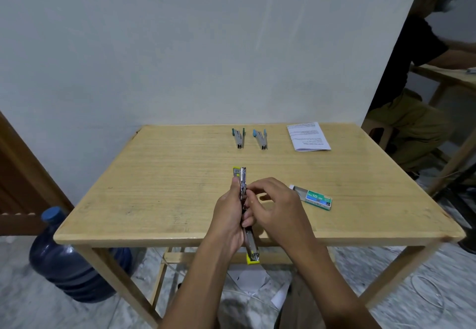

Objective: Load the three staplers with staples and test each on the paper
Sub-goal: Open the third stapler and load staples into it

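A yellow stapler (242, 178), swung wide open, is held over the near edge of the wooden table (154, 174). My left hand (228, 215) grips its middle. My right hand (273, 206) pinches at the metal staple channel with thumb and forefinger; whether it holds staples is hidden. A green stapler (238, 138) and a blue stapler (260, 138) lie side by side at the back of the table. A printed paper (307, 136) lies at the back right. An open staple box (313, 197) marked No.10 rests just right of my hands.
A white wall stands right behind the table. A blue water jug (67, 259) sits on the floor at the left. Another person (417, 76) sits at a second table to the right. Papers lie on the floor under the table.
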